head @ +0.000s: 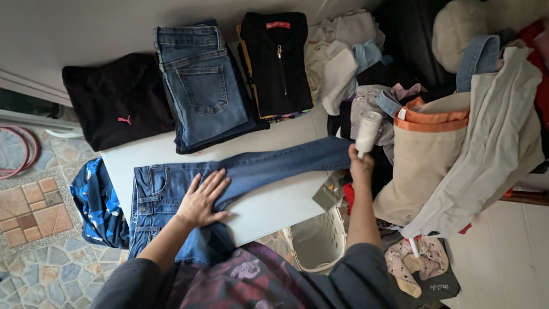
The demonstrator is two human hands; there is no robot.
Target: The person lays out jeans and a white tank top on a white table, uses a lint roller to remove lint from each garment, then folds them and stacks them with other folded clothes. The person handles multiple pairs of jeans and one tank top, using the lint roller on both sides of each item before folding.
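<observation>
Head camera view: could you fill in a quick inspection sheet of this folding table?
Surface: white table, mostly covered.
Job's things: blue jeans spread flat; lint roller.
Clutter: black top, folded jeans, black zip top, heaped clothes.
Grippers: left hand flat on the jeans; right hand grips the lint roller.
Cables: pink hose on the floor.
Surroundings: white basket, tiled floor.

red neck label – small rectangle, collar of black zip top, far table edge | white tag – small, on orange band, right pile
</observation>
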